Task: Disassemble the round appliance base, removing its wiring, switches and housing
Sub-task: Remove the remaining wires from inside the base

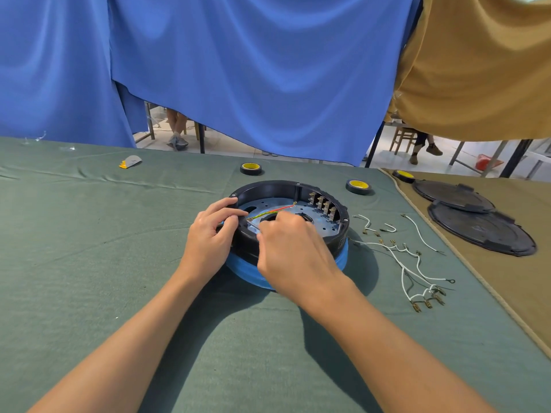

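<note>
Black round base (280, 186): my left hand (208, 234) grips its 9 o'clock rim; my right hand (295, 251) pinches the green-red wire (268, 210) inside.

On the green-clothed surface (89, 263) lie a tape roll (251, 169) at the far edge, a second roll (359, 186) to its right and a grey-and-yellow scrap (130, 161) far left, a third roll (404, 176) on the adjoining tan cloth (512, 293), with a blue curtain (238, 70) and a tan curtain (483, 64) hanging behind (people's legs (177, 129) show beneath).
</note>
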A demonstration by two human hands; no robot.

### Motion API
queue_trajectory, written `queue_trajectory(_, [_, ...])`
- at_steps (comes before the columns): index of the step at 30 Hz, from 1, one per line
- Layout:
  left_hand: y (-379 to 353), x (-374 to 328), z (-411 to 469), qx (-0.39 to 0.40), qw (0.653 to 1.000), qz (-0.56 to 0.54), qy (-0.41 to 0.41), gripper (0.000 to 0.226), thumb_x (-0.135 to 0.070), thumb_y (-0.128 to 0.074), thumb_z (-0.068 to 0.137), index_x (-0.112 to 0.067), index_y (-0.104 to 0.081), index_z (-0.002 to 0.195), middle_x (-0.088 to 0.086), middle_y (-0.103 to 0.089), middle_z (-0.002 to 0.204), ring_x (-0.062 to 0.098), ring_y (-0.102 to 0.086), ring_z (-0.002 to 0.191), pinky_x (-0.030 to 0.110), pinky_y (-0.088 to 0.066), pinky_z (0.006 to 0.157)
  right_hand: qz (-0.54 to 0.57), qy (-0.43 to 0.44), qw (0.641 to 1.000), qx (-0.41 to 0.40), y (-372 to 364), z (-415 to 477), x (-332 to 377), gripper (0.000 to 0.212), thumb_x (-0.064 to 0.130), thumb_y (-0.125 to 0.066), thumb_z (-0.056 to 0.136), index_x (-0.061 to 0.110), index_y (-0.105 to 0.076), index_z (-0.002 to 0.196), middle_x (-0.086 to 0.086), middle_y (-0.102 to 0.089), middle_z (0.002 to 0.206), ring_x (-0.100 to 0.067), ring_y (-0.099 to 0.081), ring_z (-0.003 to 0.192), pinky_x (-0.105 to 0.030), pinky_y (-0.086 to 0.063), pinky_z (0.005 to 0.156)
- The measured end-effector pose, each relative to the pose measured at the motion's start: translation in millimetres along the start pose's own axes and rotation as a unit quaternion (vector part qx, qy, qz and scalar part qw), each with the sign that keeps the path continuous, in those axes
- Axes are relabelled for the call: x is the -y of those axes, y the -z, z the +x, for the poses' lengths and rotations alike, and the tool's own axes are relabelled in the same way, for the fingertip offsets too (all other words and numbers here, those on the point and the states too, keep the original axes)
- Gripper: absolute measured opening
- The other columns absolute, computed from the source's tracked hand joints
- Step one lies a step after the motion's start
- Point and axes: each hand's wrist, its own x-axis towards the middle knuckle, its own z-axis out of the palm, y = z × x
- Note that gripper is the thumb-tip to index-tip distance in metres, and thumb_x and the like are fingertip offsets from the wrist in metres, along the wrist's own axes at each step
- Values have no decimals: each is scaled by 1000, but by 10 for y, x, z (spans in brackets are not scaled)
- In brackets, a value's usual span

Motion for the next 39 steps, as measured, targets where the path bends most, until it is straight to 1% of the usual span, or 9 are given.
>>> queue_trajectory(3, [-4,-23,6,3,1000,8,3,35,0,-49,95,-28,-70,92,-11,-57,122,18,-52,122,43,-35,109,-61,-8,998,5,-29,-72,217,19,13,-57,85,2,-64,98,-18,-61,94,-36,-62,74,-34,-34,57])
queue_trajectory(7, [-2,-49,-2,11,1000,26,13,32,0,-49,96,-19,-74,96,-10,-58,125,16,-51,123,25,-30,104,-77,-92,993,15,-29,-52,423,25,19,-87,42,9,-70,58,-5,-59,52,-17,-55,38,-22,-36,33])
queue_trajectory(9, [3,-48,-3,14,999,30,13,31,0,-49,96,-17,-74,97,-9,-58,126,16,-51,123,25,-31,103,-75,-101,992,5,-74,-63,423,21,17,-80,61,4,-72,77,-10,-65,69,-20,-63,52,-25,-41,41])
queue_trajectory(12, [10,-59,-14,10,1000,26,8,31,-4,-49,96,-24,-73,94,-12,-57,124,17,-52,123,31,-33,106,-31,-77,996,-33,-203,-94,320,29,10,-45,92,-1,-58,115,-15,-58,107,-34,-64,89,-34,-37,62])
queue_trajectory(19, [15,-54,-31,4,1000,8,2,29,-22,-42,86,-33,-69,89,-13,-58,123,18,-52,122,46,-38,107,29,-78,994,-67,-223,-143,196,25,21,-42,98,8,-59,111,-13,-56,103,-34,-60,90,-31,-32,66])
queue_trajectory(24, [10,-69,-19,5,1000,11,4,30,-24,-41,84,-32,-69,89,-15,-57,121,15,-52,121,46,-37,106,29,-71,995,-61,-210,-123,190,23,18,-45,97,6,-60,109,-14,-56,101,-36,-60,88,-32,-32,65])
queue_trajectory(32, [-1,-17,-19,2,1000,3,11,34,-5,-48,94,-30,-71,90,-13,-58,123,18,-51,121,48,-40,103,54,-78,995,-36,-92,-9,152,21,20,-49,94,8,-64,104,-14,-62,103,-33,-59,94,-32,-34,68])
queue_trajectory(36, [2,-22,-21,2,1000,11,12,37,0,-49,95,-30,-71,89,-13,-58,123,15,-52,121,38,-38,105,30,-94,995,-30,-154,-78,320,25,11,-46,94,2,-59,115,-16,-57,110,-37,-60,96,-39,-45,73])
queue_trajectory(39, [3,-36,-26,2,1000,18,10,37,-1,-49,95,-31,-70,89,-15,-57,122,14,-52,120,30,-36,102,4,-103,994,-37,-241,-109,344,29,11,-43,96,1,-54,121,-14,-55,113,-35,-61,96,-35,-41,68])
